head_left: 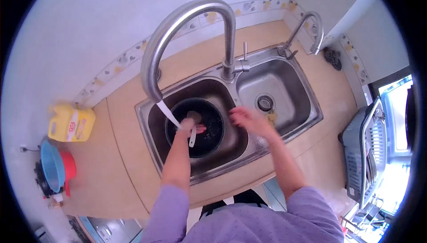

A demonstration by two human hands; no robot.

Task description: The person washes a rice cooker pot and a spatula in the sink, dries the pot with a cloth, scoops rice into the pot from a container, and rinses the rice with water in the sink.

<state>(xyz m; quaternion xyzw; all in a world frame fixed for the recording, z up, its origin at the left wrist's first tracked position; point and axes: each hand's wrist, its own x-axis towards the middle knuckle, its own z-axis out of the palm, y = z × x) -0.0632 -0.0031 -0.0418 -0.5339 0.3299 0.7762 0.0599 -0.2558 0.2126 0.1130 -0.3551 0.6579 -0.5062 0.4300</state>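
Observation:
Over the black pot (218, 143) in the left basin, my left hand (190, 127) is closed around a spoon-like utensil (192, 138) with a white handle and a roundish head. Water pours from the large curved faucet (153, 80) onto or beside my left wrist. My right hand (247, 120), slightly smeared by motion, hovers near the divider between the basins, right of the pot. Its fingers look apart, and nothing shows in them. Partly behind that hand, a yellowish-brown item (272, 116) lies in the right basin (291, 96).
A smaller faucet (318, 32) stands at the back right, near a dark scrubber (332, 58). A yellow jug (73, 124) is on the left counter, with blue (52, 165) and red (68, 165) baskets nearby. A grey dish rack (356, 154) is at the right.

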